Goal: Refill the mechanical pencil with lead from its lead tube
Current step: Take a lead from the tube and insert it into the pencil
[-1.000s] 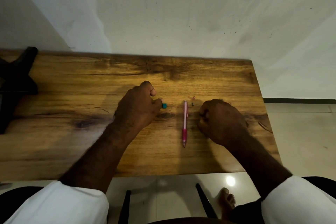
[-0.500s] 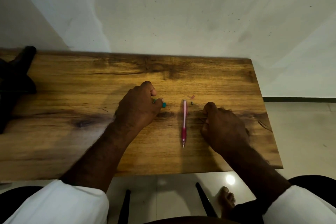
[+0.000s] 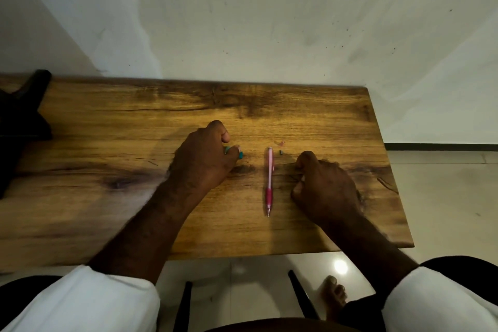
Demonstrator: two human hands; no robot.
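Note:
A pink mechanical pencil point(image 3: 269, 180) lies on the wooden table point(image 3: 107, 143), its tip pointing toward me. My left hand point(image 3: 204, 159) rests to its left, fingers closed on a teal lead tube point(image 3: 240, 154), of which only small bits show between thumb and finger. My right hand point(image 3: 326, 188) rests just right of the pencil, curled loosely, with nothing visible in it. Two tiny parts lie beyond the pencil's far end: a pink piece point(image 3: 282, 142) and a small dark piece point(image 3: 281, 152).
A black stand-like object point(image 3: 18, 121) sits at the table's left end. The table's right edge point(image 3: 390, 170) is close to my right hand, with tiled floor beyond. A white wall stands behind the table. A bare foot point(image 3: 334, 294) and dark chair legs show below.
My right hand has drawn back toward me and away from the small parts beyond the pencil. My left hand has stayed on the teal tube. The pencil has not moved.

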